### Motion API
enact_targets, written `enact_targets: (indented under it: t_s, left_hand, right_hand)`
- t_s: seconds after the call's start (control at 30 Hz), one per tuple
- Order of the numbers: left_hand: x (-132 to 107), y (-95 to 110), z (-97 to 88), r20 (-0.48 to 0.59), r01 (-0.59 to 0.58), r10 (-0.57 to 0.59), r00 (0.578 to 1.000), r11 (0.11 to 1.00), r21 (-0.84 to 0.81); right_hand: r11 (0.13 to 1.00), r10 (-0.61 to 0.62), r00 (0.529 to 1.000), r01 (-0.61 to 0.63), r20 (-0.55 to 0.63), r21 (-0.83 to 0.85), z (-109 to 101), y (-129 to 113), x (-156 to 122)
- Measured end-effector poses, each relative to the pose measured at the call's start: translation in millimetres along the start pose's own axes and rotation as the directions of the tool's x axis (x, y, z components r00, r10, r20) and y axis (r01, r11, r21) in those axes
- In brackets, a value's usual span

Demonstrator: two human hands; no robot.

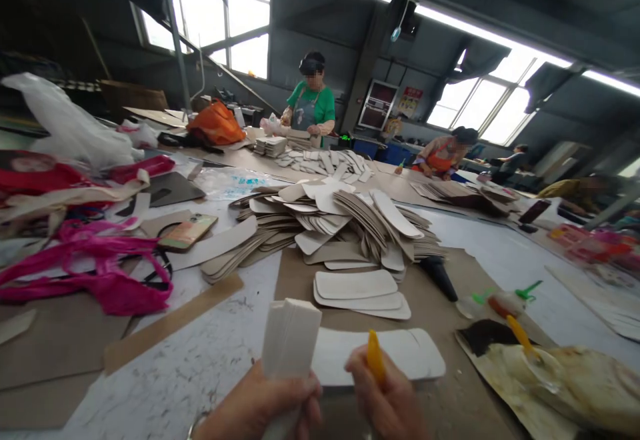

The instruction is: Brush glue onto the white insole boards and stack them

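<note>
Left grip (273, 397): white strips (290, 340), top edges free.

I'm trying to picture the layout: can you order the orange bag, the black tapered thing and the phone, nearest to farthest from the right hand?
From the right hand, in the head view:
1. Black tapered thing: ahead, to the right.
2. Phone: ahead left, by the pink bag.
3. Orange bag: farther back left, beyond the phone.

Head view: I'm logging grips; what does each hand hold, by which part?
The left hand grips a bundle of flat white strips around its lower part; the right hand holds a tapered yellow object below its exposed upper end.
</note>
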State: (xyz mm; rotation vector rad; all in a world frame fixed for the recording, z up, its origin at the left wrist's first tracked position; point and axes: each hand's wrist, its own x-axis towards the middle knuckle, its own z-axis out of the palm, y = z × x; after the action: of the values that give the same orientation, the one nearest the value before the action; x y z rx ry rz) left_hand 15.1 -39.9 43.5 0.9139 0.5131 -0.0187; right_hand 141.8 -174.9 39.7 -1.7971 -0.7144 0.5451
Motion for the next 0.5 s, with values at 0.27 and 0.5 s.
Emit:
enact_targets:
  t_s: [0.27,0.5]
  left_hand:
    - [0.0,-12.1,12.6,0.015,-0.023,0.024,1.000,1.000,-0.013]
    - [0.1,-21.8,10.9,-0.076,-0.082,0.070,0.995,0.984,-0.159]
  right_hand:
    - [0.943,0.134,0.973,-0.184,0.189,0.279,31.3,-6.7,-1.2]
    - [0.966,0.150,0.984,-0.123,-0.101,0.229,30.7,1.9,-5.6]
